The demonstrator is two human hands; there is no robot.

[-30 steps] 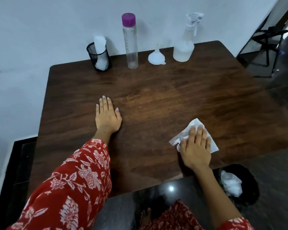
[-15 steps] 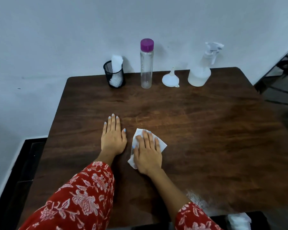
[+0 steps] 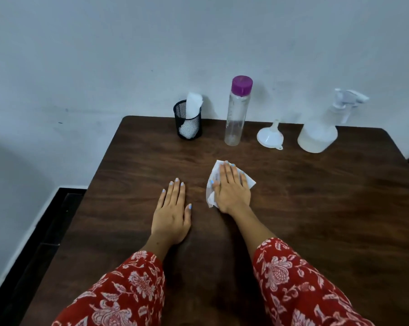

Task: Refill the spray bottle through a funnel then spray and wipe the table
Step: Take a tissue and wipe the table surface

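The desk (image 3: 316, 208) is mid-wipe: our left hand (image 3: 171, 215) rests flat and empty, our right hand (image 3: 231, 188), fingers straight, has pushed the tissue (image 3: 249, 182) forward from half a second ago. Spray bottle (image 3: 317, 135) stands behind, already used, we judge.

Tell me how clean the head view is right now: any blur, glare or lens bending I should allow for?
Head view: mostly sharp, both hands and the tissue crisp; light soft and dim, only faint shadows behind the bottle and sprayer; no strong glare on the table, only a dull sheen; wide-angle bending splays the table edges outward.
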